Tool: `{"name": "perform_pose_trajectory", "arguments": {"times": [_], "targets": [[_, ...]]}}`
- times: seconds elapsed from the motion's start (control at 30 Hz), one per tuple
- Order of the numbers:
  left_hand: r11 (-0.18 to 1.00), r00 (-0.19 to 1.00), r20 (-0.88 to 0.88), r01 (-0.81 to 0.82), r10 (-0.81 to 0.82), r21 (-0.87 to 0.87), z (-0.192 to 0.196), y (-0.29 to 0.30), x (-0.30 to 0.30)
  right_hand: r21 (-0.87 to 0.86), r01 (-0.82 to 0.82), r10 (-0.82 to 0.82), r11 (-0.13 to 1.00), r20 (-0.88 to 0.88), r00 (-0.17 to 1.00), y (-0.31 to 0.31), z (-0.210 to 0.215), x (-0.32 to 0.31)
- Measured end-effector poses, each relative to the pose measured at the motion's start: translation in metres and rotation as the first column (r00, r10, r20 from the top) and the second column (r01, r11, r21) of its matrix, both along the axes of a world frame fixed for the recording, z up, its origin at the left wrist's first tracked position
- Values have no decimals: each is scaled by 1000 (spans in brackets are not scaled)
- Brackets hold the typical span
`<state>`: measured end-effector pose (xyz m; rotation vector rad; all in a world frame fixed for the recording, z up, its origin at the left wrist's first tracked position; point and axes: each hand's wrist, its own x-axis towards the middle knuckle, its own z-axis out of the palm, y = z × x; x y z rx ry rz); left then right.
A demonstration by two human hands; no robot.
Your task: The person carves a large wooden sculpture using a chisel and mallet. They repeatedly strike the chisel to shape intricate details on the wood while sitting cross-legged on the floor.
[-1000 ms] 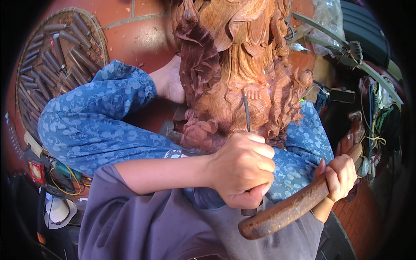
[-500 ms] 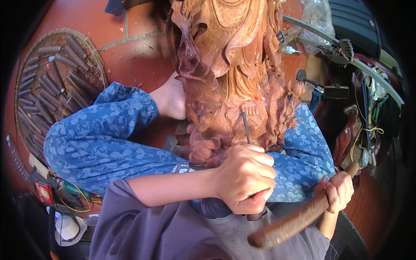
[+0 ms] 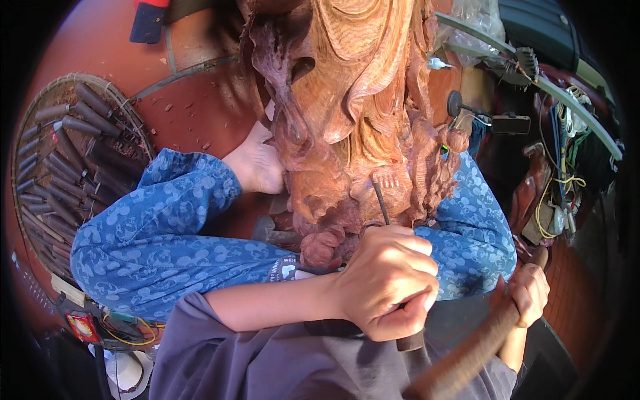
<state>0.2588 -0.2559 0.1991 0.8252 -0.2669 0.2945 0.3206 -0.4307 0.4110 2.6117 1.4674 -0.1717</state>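
Observation:
A reddish-brown wood carving (image 3: 327, 167) of a robed figure stands between my legs, its base toward me and its top cut off by the upper edge. My left hand (image 3: 393, 283) is wrapped round a carving chisel (image 3: 381, 203). The thin steel blade points away from me, its tip at the carved toes (image 3: 385, 181). The butt of its handle sticks out below my fist. At the right, my right hand (image 3: 529, 293) grips a wooden club-like mallet (image 3: 467, 357) near its thin end. The mallet's thick end, blurred, hangs toward the lower edge, apart from the chisel handle.
At the left, a round woven basket (image 3: 137, 120) holds several dark-handled tools (image 3: 73, 150). Wood chips lie on the red tiled floor (image 3: 193, 107). A phone on a stand (image 3: 511, 125), a curved metal bar (image 3: 567, 100) and tangled cords (image 3: 573, 180) are at the right. A white hat (image 3: 127, 373) lies lower left.
The mallet's thick end has swung down and slightly right, away from the chisel handle. My left hand and the chisel sit slightly farther right and lower in the picture. The whole view has shifted a little.

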Motion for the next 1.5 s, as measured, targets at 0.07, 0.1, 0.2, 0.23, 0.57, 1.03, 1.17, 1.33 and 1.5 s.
{"name": "perform_pose_trajectory", "arguments": {"times": [0.07,0.1,0.2,0.23,0.57,1.03,1.17,1.33,1.5], "targets": [[1000,998,-61,12,-12,-9,2,2,0,214,26,0,977,-121,993,-10,-10,4],[1000,998,-66,15,-16,-11,1,4,-1,178,28,-13,984,-89,996,-9,-15,6],[997,998,-53,42,-46,-67,0,6,4,86,56,-53,995,-38,998,-4,-12,4],[995,997,-62,46,-51,-85,1,7,5,70,61,-58,996,-36,998,-3,-11,5],[982,988,-93,104,-120,-158,-1,17,14,147,123,-105,982,-121,987,0,-17,7],[997,998,4,-68,68,38,9,21,2,116,155,-143,981,-112,983,14,-30,3],[999,999,-4,-41,41,30,5,15,-4,86,156,-149,984,-83,985,13,-35,4],[999,1000,9,1,-2,35,1,6,-5,72,160,-150,985,-125,981,16,-37,4],[999,999,-3,-36,36,25,1,-1,-3,80,186,-176,979,-117,977,14,-38,2]]}}
